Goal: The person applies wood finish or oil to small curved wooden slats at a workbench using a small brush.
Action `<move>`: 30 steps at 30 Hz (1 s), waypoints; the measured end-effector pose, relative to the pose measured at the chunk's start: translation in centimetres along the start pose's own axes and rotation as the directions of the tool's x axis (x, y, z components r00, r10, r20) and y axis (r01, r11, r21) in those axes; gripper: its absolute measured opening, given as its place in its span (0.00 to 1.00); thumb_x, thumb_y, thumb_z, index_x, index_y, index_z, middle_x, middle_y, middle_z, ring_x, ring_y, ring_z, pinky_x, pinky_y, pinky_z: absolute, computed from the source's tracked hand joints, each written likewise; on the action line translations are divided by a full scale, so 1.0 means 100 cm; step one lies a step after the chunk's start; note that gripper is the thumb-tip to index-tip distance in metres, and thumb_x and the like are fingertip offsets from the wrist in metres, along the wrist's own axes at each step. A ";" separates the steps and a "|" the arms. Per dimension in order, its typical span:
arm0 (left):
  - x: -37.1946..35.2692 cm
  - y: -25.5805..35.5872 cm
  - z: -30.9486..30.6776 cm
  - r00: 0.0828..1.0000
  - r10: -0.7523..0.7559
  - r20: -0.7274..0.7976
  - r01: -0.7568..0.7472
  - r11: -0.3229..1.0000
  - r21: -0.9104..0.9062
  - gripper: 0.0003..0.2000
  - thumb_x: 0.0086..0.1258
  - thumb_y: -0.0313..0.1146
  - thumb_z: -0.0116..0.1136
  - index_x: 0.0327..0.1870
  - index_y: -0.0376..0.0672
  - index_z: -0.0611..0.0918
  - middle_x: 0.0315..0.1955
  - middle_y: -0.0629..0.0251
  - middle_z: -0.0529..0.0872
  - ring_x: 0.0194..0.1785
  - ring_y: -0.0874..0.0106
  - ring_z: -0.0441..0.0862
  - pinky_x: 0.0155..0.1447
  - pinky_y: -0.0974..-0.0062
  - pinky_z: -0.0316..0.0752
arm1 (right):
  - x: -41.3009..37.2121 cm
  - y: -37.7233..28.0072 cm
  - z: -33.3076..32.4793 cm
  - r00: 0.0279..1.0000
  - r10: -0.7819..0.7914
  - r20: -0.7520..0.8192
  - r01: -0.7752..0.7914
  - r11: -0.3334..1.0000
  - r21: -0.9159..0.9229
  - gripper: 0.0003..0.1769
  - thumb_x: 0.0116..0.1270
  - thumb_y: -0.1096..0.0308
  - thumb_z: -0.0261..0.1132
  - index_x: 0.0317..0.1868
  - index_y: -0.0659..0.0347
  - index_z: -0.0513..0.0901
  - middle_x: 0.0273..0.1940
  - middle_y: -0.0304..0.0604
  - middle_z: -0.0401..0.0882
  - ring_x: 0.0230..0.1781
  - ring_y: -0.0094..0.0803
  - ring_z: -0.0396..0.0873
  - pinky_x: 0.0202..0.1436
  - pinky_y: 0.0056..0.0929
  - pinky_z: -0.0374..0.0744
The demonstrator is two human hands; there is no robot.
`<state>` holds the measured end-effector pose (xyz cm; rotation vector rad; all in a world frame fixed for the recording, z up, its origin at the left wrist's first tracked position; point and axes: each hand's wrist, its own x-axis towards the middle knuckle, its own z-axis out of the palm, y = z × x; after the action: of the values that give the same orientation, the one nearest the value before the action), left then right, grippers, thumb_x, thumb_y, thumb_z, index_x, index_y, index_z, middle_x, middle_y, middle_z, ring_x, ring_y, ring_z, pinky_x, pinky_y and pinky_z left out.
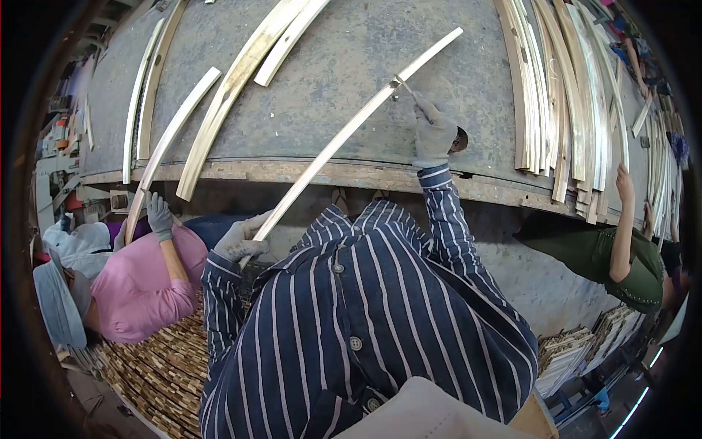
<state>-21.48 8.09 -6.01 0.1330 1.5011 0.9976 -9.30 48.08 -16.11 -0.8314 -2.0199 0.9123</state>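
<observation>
A long pale wooden strip (340,141) slants from near my body out over the grey worktable (307,110). My left hand (241,240), in a light grey glove, is closed around its near end. My right hand (433,132), gloved too, grips a thin-bladed hand tool (458,139) whose dark rounded handle end sticks out beside the wrist. The tool's narrow tip meets the strip at a dark knot-like spot (395,83). Glove and fingers hide most of the tool, so I cannot tell its exact kind.
More wooden strips (245,69) lie left on the table, with a bundle of strips (559,102) at right. A person in pink (146,285) holds another strip at left; a person in green (621,256) works at right. Stacked wood pieces (157,366) stand behind, lower left.
</observation>
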 end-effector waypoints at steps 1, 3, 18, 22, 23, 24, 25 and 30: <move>0.000 -0.001 0.000 1.000 0.001 -0.001 -0.001 1.000 0.000 0.39 0.51 0.23 0.62 0.72 0.43 0.69 0.31 0.78 0.76 0.28 0.87 0.68 0.32 0.89 0.64 | 0.000 0.002 0.002 1.000 -0.023 -0.005 0.022 0.998 -0.056 0.14 0.58 0.72 0.68 0.45 0.50 0.88 0.32 0.40 0.83 0.31 0.39 0.81 0.34 0.29 0.76; 0.001 -0.003 -0.001 1.000 -0.003 0.020 0.004 0.999 -0.036 0.38 0.52 0.23 0.61 0.71 0.43 0.69 0.29 0.78 0.76 0.26 0.87 0.69 0.30 0.89 0.64 | -0.001 0.008 0.005 0.999 -0.049 -0.009 0.047 0.993 -0.111 0.13 0.58 0.72 0.68 0.44 0.50 0.88 0.32 0.40 0.83 0.31 0.39 0.81 0.34 0.29 0.77; -0.004 0.001 0.006 1.000 -0.022 0.020 0.024 0.997 -0.076 0.37 0.54 0.23 0.61 0.72 0.44 0.68 0.26 0.79 0.75 0.23 0.87 0.66 0.27 0.89 0.61 | -0.011 0.009 0.004 0.983 -0.180 -0.034 0.157 0.922 -0.354 0.13 0.60 0.70 0.64 0.44 0.44 0.87 0.34 0.37 0.81 0.34 0.38 0.80 0.33 0.34 0.77; -0.002 -0.004 0.003 1.000 -0.011 0.028 0.013 0.999 -0.052 0.39 0.53 0.23 0.62 0.72 0.44 0.68 0.29 0.77 0.77 0.23 0.88 0.67 0.27 0.89 0.62 | -0.018 0.004 -0.001 0.973 -0.226 0.048 0.226 0.886 -0.404 0.12 0.60 0.70 0.63 0.43 0.44 0.87 0.34 0.37 0.82 0.35 0.38 0.81 0.34 0.36 0.77; 0.000 -0.006 0.002 1.000 0.008 0.000 -0.008 0.999 -0.031 0.40 0.51 0.23 0.63 0.72 0.44 0.68 0.33 0.74 0.79 0.25 0.87 0.69 0.28 0.89 0.64 | -0.019 0.000 -0.006 0.972 -0.220 0.083 0.234 0.864 -0.446 0.12 0.60 0.70 0.63 0.42 0.44 0.87 0.34 0.37 0.82 0.35 0.38 0.81 0.34 0.36 0.78; 0.002 -0.008 0.001 0.999 0.031 -0.027 -0.031 0.999 -0.008 0.41 0.50 0.23 0.65 0.72 0.43 0.68 0.37 0.72 0.81 0.27 0.86 0.72 0.30 0.88 0.67 | -0.018 -0.004 -0.013 0.972 -0.221 0.082 0.234 0.864 -0.446 0.12 0.60 0.70 0.63 0.42 0.44 0.87 0.34 0.37 0.82 0.35 0.38 0.81 0.34 0.36 0.78; 0.007 -0.014 -0.003 0.999 0.034 -0.027 -0.034 0.999 -0.007 0.41 0.50 0.23 0.65 0.72 0.43 0.68 0.37 0.72 0.81 0.27 0.86 0.72 0.30 0.88 0.67 | -0.016 -0.009 -0.022 0.976 -0.189 0.107 0.216 0.880 -0.423 0.12 0.61 0.70 0.63 0.42 0.44 0.87 0.34 0.36 0.82 0.35 0.38 0.81 0.34 0.36 0.78; 0.015 -0.028 -0.014 0.929 0.327 -0.174 -0.201 0.839 0.505 0.44 0.45 0.25 0.70 0.72 0.44 0.68 0.59 0.61 0.80 0.55 0.74 0.79 0.59 0.79 0.72 | -0.005 -0.014 -0.039 0.985 -0.109 0.134 0.161 0.866 -0.474 0.13 0.61 0.69 0.63 0.43 0.43 0.86 0.34 0.34 0.82 0.34 0.37 0.81 0.33 0.35 0.78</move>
<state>-21.78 6.59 -9.15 0.6071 1.9912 0.8590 -6.15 48.21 -13.36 -0.9019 -2.4105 0.3705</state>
